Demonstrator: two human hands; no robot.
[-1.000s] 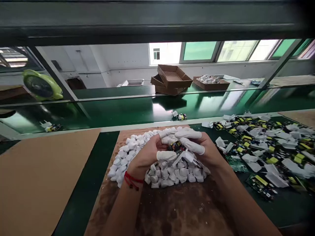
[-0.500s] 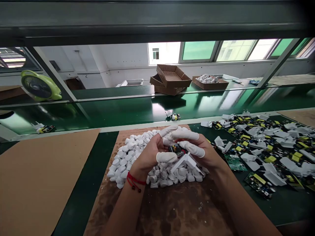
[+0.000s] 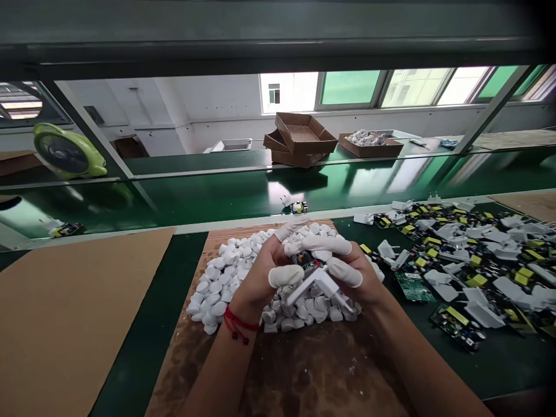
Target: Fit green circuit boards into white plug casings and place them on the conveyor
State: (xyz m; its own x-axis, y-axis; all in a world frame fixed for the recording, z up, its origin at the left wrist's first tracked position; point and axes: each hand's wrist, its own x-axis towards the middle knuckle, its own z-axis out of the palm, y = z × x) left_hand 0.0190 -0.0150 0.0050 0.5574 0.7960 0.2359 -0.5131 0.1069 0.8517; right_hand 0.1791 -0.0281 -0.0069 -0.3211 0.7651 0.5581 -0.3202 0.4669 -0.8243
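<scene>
Above a heap of small white plastic pieces, both hands hold one circuit board with a white plug part attached. My left hand, with white finger cots and a red cord at the wrist, grips the board's left side between thumb and fingers. My right hand, also in finger cots, closes on the right side near the plug part. Dark components of the circuit board show between the fingers; the rest is covered. The heap lies on a stained brown board.
At right lies a pile of circuit boards with white plug parts. A cardboard sheet covers the left side. Beyond runs a green belt carrying a plug board. Stacked brown trays and a green fan stand behind.
Both hands and the held circuit board have shifted slightly left, with the fingers closing further over the board. The plug boards on the green belt have moved left.
</scene>
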